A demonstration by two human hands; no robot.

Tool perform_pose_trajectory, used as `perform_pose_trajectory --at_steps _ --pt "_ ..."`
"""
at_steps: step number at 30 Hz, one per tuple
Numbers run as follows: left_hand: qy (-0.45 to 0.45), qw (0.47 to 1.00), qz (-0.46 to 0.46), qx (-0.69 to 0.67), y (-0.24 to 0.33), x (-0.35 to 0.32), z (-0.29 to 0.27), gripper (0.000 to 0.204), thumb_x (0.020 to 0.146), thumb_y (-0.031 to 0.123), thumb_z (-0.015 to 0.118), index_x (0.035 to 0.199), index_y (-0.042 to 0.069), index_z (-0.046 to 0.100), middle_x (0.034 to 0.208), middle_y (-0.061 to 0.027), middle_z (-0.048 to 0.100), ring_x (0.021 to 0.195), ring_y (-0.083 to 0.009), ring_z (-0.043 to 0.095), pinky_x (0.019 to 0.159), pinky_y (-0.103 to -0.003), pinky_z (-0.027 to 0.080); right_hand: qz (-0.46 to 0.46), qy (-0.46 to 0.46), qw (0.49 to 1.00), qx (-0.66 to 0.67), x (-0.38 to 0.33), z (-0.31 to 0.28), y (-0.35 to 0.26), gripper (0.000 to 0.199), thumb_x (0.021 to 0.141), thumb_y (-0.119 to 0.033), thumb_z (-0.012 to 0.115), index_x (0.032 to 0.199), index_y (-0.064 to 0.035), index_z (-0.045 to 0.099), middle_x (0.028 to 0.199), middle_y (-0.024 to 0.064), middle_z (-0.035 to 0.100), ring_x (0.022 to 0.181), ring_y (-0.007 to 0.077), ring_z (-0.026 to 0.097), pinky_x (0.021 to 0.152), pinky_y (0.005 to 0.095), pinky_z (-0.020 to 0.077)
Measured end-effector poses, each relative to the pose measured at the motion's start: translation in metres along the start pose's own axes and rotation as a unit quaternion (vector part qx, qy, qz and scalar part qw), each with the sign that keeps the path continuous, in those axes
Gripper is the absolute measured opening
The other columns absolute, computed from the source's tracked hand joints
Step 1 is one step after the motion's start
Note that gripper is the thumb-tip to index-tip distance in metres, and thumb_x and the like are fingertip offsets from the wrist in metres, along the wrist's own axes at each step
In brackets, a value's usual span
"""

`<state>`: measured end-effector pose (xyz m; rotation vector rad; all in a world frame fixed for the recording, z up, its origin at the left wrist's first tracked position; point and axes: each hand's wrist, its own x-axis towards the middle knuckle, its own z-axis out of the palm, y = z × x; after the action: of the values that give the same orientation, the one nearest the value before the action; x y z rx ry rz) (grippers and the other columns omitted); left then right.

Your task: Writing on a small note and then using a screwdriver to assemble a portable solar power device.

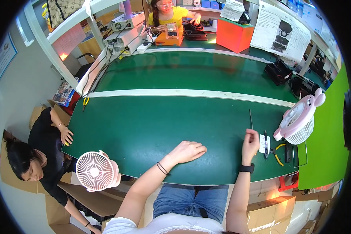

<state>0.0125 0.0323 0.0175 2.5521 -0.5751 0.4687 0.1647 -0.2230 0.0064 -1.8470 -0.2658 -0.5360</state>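
My left hand [188,152] rests on the green tabletop [156,128], back upward, with the fingers curled together and nothing showing in them. A dark band circles that wrist. Farther right, my right hand [251,146] has its fingers bent in, and a black watch [247,168] is on its wrist. A thin metal rod [250,118] runs from beyond the right fingers toward them, and a small orange-yellow bit shows at the hand's edge. Whether the fingers grip this tool is hidden. Beside that hand lie a white paper slip [262,145], a black pen [266,144] and yellow-handled pliers [277,155].
A pink fan [298,119] stands at the right edge, a round-grilled fan [95,171] at the near left corner. Small yellow-handled cutters [85,102] lie far left. A person in black [46,156] bends by cartons at left; another in yellow [177,19] sits across the bench.
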Motion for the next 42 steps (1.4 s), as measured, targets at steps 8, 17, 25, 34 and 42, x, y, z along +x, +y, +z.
perform_pose_trajectory --at_steps 8,17,25,34,42 --pt "0.002 1.000 -0.004 0.017 -0.001 0.000 -0.006 0.010 0.096 0.021 0.064 0.094 0.012 0.068 0.079 -0.0045 0.066 0.075 -0.0235 0.069 0.064 -0.038 0.056 -0.115 -0.149 0.982 -0.023 -0.013 0.006 -0.018 0.012 0.086 0.009 0.063 0.090 -0.0023 0.067 0.101 0.0090 0.074 0.069 0.0164 0.065 0.058 0.0260 0.0500" --pt "0.012 0.999 -0.008 0.036 -0.003 -0.001 -0.006 0.011 0.096 0.023 0.066 0.095 0.013 0.071 0.079 -0.0035 0.067 0.073 -0.0232 0.069 0.063 -0.037 0.056 -0.075 -0.132 0.988 -0.036 -0.009 -0.001 -0.007 0.010 0.088 0.007 0.063 0.091 -0.0010 0.068 0.098 0.0081 0.074 0.065 0.0137 0.062 0.059 0.0255 0.0500" --pt "0.007 0.999 -0.005 0.038 -0.002 0.000 -0.009 0.015 0.096 0.026 0.066 0.089 0.013 0.068 0.076 -0.0037 0.066 0.071 -0.0233 0.068 0.063 -0.037 0.056 -0.095 -0.136 0.985 -0.046 -0.010 -0.001 -0.010 0.009 0.087 0.007 0.063 0.090 -0.0001 0.067 0.097 0.0085 0.074 0.064 0.0139 0.062 0.059 0.0260 0.0497" --pt "-0.008 0.998 -0.008 0.065 -0.001 -0.001 -0.009 0.020 0.094 0.026 0.067 0.082 0.011 0.064 0.072 -0.0045 0.064 0.070 -0.0238 0.067 0.061 -0.038 0.055 -0.088 -0.139 0.985 -0.048 -0.011 -0.002 -0.009 0.009 0.087 0.007 0.063 0.090 0.0001 0.067 0.097 0.0092 0.074 0.063 0.0151 0.062 0.059 0.0270 0.0508" --pt "-0.005 0.998 -0.005 0.061 0.000 0.000 -0.009 0.020 0.094 0.026 0.068 0.082 0.011 0.064 0.070 -0.0049 0.063 0.068 -0.0237 0.067 0.060 -0.038 0.055 -0.093 -0.148 0.983 -0.056 -0.010 -0.003 -0.013 0.008 0.087 0.006 0.063 0.090 -0.0003 0.067 0.097 0.0095 0.074 0.062 0.0165 0.063 0.059 0.0279 0.0515"
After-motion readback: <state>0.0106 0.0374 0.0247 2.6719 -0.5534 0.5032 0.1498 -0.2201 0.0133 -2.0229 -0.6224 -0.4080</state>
